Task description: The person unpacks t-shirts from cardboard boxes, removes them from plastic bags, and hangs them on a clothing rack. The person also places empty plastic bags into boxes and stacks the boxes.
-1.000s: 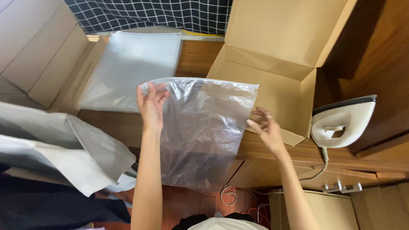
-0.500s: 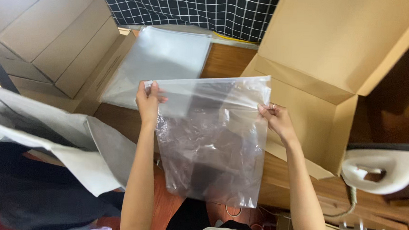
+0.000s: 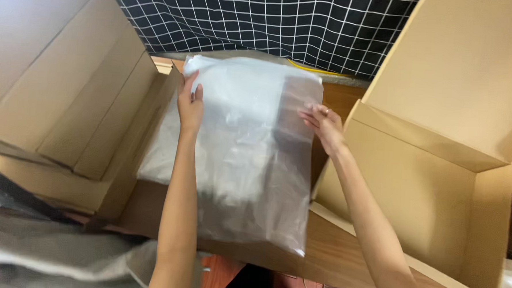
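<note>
The person holds a clear plastic bag [image 3: 250, 155] up by its top corners, one in each hand, so that it hangs down in front of them over the wooden desk [image 3: 343, 251]. The left hand [image 3: 190, 103] has the fingers [image 3: 188, 83] closed on the bag's upper left corner, thumb in front of the film and the rest reaching up along its edge. The right hand [image 3: 324, 123] pinches the upper right edge, fingers [image 3: 310, 114] pressed together on the plastic; a ring shows on one of them. The bag is stretched fairly flat between the two hands, its top edge level and its lower end falling just short of the desk's near edge, with creases and glare across the film. Behind it, through and beside the plastic, lies a pale flat sheet [image 3: 158, 151] on the desk; whether the bag touches it cannot be told. To the left stands an open cardboard box [image 3: 68, 101], its flaps spread and its side just beside the left forearm. To the right is a second, larger box [image 3: 440, 146], also open, with its tall flap raised; the right forearm crosses in front of its near wall. At the back hangs a dark cloth [image 3: 261, 17] with a white grid pattern. In the lower left corner a heap of grey sheeting [image 3: 49, 256] is blurred and hard to make out.
</note>
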